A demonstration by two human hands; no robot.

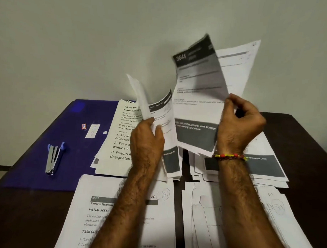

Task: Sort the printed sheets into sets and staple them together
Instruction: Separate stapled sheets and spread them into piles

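While each hand grips raised sheets (197, 96), stapler (53, 158) lies on blue folder (49, 165) beside paper piles (125, 218).

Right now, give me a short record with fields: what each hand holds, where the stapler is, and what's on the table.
left hand: grips a curled bundle of printed sheets
right hand: pinches the raised sheet numbered 3644
silver and blue stapler: lies untouched on the blue plastic folder
dark table: several paper piles

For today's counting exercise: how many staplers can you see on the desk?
1. The stapler lies on the blue folder, left of the paper piles. Others may be hidden beneath the sheets.
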